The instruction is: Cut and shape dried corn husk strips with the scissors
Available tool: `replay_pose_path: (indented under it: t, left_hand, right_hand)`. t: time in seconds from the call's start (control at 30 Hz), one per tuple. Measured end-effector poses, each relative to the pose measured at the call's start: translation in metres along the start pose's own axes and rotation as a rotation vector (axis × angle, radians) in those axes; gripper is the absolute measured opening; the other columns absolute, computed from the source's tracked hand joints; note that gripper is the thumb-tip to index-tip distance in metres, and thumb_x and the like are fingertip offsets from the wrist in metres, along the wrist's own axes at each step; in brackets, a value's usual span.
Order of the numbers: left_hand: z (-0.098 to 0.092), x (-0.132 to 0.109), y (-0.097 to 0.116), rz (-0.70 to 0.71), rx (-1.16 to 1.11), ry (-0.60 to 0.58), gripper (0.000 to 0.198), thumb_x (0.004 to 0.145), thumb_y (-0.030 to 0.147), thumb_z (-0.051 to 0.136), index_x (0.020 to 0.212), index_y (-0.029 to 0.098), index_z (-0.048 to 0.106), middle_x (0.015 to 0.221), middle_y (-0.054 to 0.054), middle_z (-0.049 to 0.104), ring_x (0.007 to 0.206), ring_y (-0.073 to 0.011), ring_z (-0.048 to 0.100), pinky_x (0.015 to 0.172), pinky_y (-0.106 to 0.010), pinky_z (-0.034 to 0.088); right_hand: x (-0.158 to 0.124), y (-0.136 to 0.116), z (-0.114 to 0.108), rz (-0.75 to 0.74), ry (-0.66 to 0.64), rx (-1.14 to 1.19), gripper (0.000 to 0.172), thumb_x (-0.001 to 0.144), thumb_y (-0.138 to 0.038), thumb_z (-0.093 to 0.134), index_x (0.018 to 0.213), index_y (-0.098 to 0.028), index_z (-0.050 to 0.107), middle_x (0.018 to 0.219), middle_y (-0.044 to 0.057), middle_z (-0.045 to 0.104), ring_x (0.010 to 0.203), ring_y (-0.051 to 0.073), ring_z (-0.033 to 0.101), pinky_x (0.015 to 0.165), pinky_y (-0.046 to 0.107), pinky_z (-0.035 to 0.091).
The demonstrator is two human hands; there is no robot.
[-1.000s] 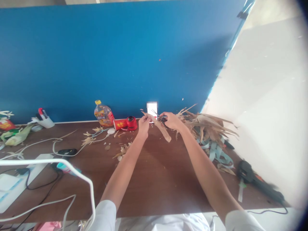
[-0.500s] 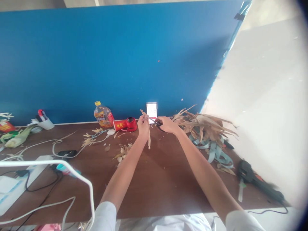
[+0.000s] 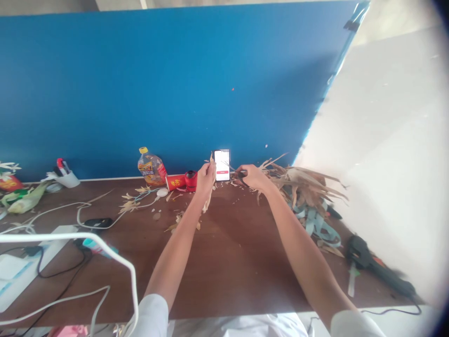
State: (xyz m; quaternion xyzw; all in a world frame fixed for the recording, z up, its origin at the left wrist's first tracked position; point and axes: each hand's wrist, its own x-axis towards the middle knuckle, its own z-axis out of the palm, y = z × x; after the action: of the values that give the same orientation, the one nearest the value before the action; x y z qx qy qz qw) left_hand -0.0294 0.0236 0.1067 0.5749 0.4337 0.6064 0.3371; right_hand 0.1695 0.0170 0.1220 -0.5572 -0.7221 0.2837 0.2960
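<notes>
My left hand (image 3: 205,179) is closed on a dried corn husk strip (image 3: 207,202), whose ends stick out above and below the fingers. In my right hand (image 3: 253,178) is a pair of scissors (image 3: 242,175) with dark handles, its blades pointing left toward the husk but apart from it. Between the two hands a phone (image 3: 222,164) with a lit screen leans upright against the blue board. A heap of dried husks (image 3: 298,182) lies beyond my right wrist, with pale blue ribbon (image 3: 317,227) under it. Small husk petals (image 3: 173,225) lie left of my left forearm.
A drink bottle (image 3: 151,167) and a red can-like object (image 3: 175,181) stand by the blue board (image 3: 175,84). At the right lies a black glue gun (image 3: 379,267). A power strip (image 3: 52,248), cables and a white bent tube (image 3: 105,248) occupy the left.
My hands have moved apart: the left slightly left and up, the right to the right with the scissors. The scissor blades are now away from the husk strip, and more of the phone shows.
</notes>
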Motion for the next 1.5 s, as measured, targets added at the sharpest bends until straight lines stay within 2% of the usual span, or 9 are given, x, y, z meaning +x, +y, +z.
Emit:
replay_pose_path:
  t: [0.17, 0.33, 0.43, 0.57, 0.73, 0.87, 1.0, 1.33, 1.5]
  left_hand:
    - [-0.006, 0.007, -0.004, 0.032, 0.008, -0.101, 0.029, 0.088, 0.041, 0.051, 0.094, 0.015, 0.061, 0.093, -0.007, 0.064, 0.091, -0.0169, 0.056, 0.079, -0.025, 0.041]
    - [-0.006, 0.010, -0.011, -0.063, -0.148, -0.176, 0.040, 0.084, 0.041, 0.058, 0.117, 0.022, 0.044, 0.074, 0.001, 0.061, 0.053, -0.0079, 0.048, 0.056, -0.021, 0.039]
    - [-0.007, 0.013, -0.013, -0.038, -0.177, -0.152, 0.030, 0.083, 0.038, 0.058, 0.105, 0.021, 0.047, 0.074, 0.001, 0.062, 0.046, -0.0054, 0.043, 0.049, -0.019, 0.036]
    - [-0.012, 0.015, -0.011, 0.021, -0.095, -0.138, 0.022, 0.082, 0.032, 0.058, 0.097, 0.016, 0.057, 0.088, -0.007, 0.066, 0.066, -0.0108, 0.058, 0.060, -0.022, 0.045]
    - [-0.014, 0.013, -0.011, 0.006, -0.037, -0.143, 0.046, 0.077, 0.019, 0.060, 0.122, 0.018, 0.054, 0.119, -0.010, 0.061, 0.087, -0.0158, 0.061, 0.072, -0.027, 0.049]
    - [-0.012, 0.012, -0.014, 0.024, -0.010, -0.148, 0.057, 0.075, 0.016, 0.060, 0.131, 0.022, 0.049, 0.126, -0.009, 0.057, 0.084, -0.0154, 0.060, 0.069, -0.028, 0.051]
    - [-0.012, 0.014, -0.016, 0.071, -0.063, -0.121, 0.052, 0.081, 0.021, 0.058, 0.132, 0.022, 0.049, 0.126, -0.009, 0.058, 0.077, -0.0126, 0.061, 0.074, -0.029, 0.053]
    - [-0.009, 0.014, -0.013, -0.046, -0.100, -0.103, 0.044, 0.077, 0.021, 0.063, 0.120, 0.017, 0.057, 0.117, -0.011, 0.062, 0.074, -0.0129, 0.064, 0.074, -0.029, 0.052]
    - [-0.005, 0.014, -0.010, -0.126, -0.146, -0.095, 0.040, 0.074, 0.012, 0.059, 0.115, 0.014, 0.059, 0.112, -0.011, 0.065, 0.084, -0.0152, 0.063, 0.077, -0.030, 0.052]
  right_hand:
    - [0.001, 0.005, -0.005, 0.001, 0.026, 0.076, 0.040, 0.062, -0.018, 0.071, 0.102, -0.019, 0.064, 0.081, 0.004, 0.070, 0.064, 0.015, 0.060, 0.055, 0.022, 0.042]
    - [-0.007, -0.002, -0.009, 0.066, -0.026, 0.196, 0.035, 0.062, -0.016, 0.071, 0.097, -0.017, 0.064, 0.068, 0.006, 0.069, 0.058, 0.017, 0.060, 0.052, 0.025, 0.044]
    - [-0.009, -0.005, -0.009, 0.076, -0.065, 0.237, 0.032, 0.066, -0.014, 0.068, 0.097, -0.016, 0.062, 0.067, 0.006, 0.069, 0.057, 0.017, 0.060, 0.052, 0.026, 0.045]
    - [-0.004, -0.003, -0.008, 0.072, -0.003, 0.267, 0.045, 0.065, -0.017, 0.071, 0.108, -0.017, 0.058, 0.083, 0.007, 0.070, 0.067, 0.017, 0.063, 0.056, 0.025, 0.047]
    - [-0.004, -0.001, -0.006, 0.045, 0.020, 0.415, 0.065, 0.069, -0.037, 0.073, 0.125, -0.021, 0.045, 0.112, 0.008, 0.063, 0.085, 0.017, 0.063, 0.063, 0.024, 0.052]
    - [-0.003, -0.003, -0.005, 0.061, 0.016, 0.425, 0.052, 0.079, -0.035, 0.063, 0.125, -0.020, 0.043, 0.100, 0.007, 0.065, 0.079, 0.016, 0.063, 0.058, 0.023, 0.052]
    - [-0.002, -0.005, -0.002, 0.137, 0.090, 0.395, 0.047, 0.080, -0.033, 0.061, 0.122, -0.019, 0.046, 0.094, 0.008, 0.065, 0.071, 0.016, 0.061, 0.048, 0.022, 0.049]
    - [-0.015, -0.024, -0.010, 0.061, -0.054, 0.642, 0.041, 0.074, -0.045, 0.069, 0.107, -0.022, 0.057, 0.093, 0.006, 0.064, 0.081, 0.017, 0.063, 0.049, 0.021, 0.054]
    - [-0.018, -0.035, -0.011, 0.050, -0.035, 0.689, 0.045, 0.071, -0.025, 0.073, 0.111, -0.022, 0.053, 0.095, 0.006, 0.066, 0.080, 0.016, 0.065, 0.047, 0.018, 0.052]
